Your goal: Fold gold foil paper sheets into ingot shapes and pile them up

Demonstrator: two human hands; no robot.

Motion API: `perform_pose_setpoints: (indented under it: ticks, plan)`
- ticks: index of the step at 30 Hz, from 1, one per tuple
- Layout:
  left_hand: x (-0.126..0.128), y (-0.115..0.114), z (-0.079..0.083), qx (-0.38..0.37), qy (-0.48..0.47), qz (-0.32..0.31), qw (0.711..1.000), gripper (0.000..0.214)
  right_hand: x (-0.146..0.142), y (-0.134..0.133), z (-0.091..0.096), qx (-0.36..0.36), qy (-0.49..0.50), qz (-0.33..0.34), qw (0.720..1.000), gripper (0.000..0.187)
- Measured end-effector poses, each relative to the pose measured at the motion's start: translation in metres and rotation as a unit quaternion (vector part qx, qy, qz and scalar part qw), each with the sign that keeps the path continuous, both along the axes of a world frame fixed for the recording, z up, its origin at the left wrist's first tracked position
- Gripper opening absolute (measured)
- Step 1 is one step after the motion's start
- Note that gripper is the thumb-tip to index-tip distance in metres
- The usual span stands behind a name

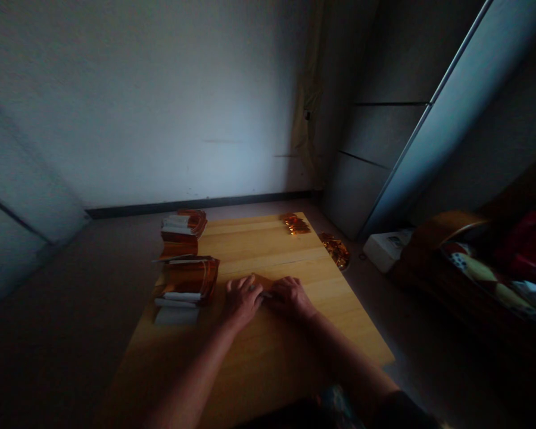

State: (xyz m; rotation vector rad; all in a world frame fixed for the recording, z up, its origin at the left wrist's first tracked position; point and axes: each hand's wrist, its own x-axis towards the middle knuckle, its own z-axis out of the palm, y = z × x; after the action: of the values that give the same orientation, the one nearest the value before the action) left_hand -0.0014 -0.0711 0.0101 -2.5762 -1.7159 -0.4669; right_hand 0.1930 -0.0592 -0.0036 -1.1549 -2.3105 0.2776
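Observation:
Near the middle of the wooden table (pixel 268 357), my left hand (pixel 242 300) and my right hand (pixel 293 298) are close together, with bent fingers closed on one small orange paper sheet (pixel 262 279). A greyish edge of the sheet shows between the fingertips; the rest lies under my hands. Left of my left hand are stacks of orange and silver-white paper sheets (pixel 192 277), with a pale sheet (pixel 176 316) at the near end. At the far right corner lies a row of shiny copper-gold folded pieces (pixel 296 224).
On the floor beyond the table's right edge is a heap of shiny copper-gold pieces (pixel 336 250). A white box (pixel 384 247) stands farther right, beside a wooden seat (pixel 433 238) with cloths on it. A wall and tall cabinet (pixel 384 131) rise behind. The light is dim.

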Motion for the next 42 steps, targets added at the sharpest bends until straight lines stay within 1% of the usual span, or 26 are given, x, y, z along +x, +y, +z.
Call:
perform_pose_setpoints:
  ticks: [2, 5, 7, 11, 16, 21, 27, 33, 38, 42]
  plan:
    - [0.002, -0.002, -0.001, -0.002, -0.009, 0.011, 1.000, 0.016, 0.002, 0.001, -0.002, -0.002, 0.004, 0.007, 1.000, 0.022]
    - [0.002, -0.003, -0.004, -0.003, -0.016, 0.019, 1.000, 0.018, 0.003, 0.003, -0.004, -0.007, 0.001, -0.004, 1.000, 0.011]
    - [0.002, -0.003, -0.007, -0.005, -0.019, 0.018, 1.000, 0.020, 0.002, 0.006, -0.002, -0.014, -0.007, -0.015, 1.000, 0.008]
    - [0.001, -0.004, -0.009, -0.010, -0.021, 0.019, 1.000, 0.022, -0.003, 0.006, 0.006, -0.045, -0.026, -0.046, 0.998, 0.007]
    - [0.006, -0.005, -0.006, -0.033, -0.034, 0.058, 0.997, 0.016, -0.013, 0.001, 0.018, -0.070, -0.057, -0.104, 0.990, 0.010]
    - [0.012, -0.006, -0.003, -0.041, -0.041, 0.084, 0.995, 0.018, -0.019, 0.000, 0.023, -0.084, -0.077, -0.137, 0.984, 0.010]
    - [0.017, -0.010, 0.001, -0.036, -0.041, 0.096, 0.994, 0.016, -0.021, 0.001, 0.018, -0.086, -0.079, -0.151, 0.982, 0.011]
    - [0.021, -0.010, 0.000, -0.046, -0.031, 0.120, 0.991, 0.017, -0.026, -0.001, 0.013, -0.085, -0.072, -0.174, 0.978, 0.011]
    - [0.022, -0.011, 0.002, -0.044, -0.036, 0.120, 0.991, 0.018, -0.026, -0.003, 0.015, -0.087, -0.057, -0.172, 0.980, 0.009]
    - [0.022, -0.012, 0.001, -0.039, -0.037, 0.119, 0.991, 0.018, -0.026, -0.004, 0.011, -0.083, -0.032, -0.180, 0.980, 0.007]
